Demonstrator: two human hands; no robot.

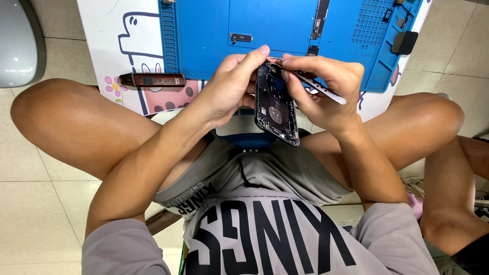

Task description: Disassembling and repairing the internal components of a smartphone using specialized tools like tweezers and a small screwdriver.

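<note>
While the left hand is gripping the opened phone shell by its edge, index finger curled over the top, the right hand is pinching thin metal tweezers against the shell's upper end. Both are hovering above the lap, just before the blue work mat.

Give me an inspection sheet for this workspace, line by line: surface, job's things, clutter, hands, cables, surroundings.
Surface: blue repair mat on a white cartoon-printed board.
Job's things: opened dark phone housing, tilted above the lap; slim silver tool.
Clutter: brown tool at mat edge; small parts on mat; black block.
Hands: left hand grips the housing; right hand holds the silver tool at its top.
Cables: nothing seen.
Surroundings: tiled floor, grey rounded object.
</note>
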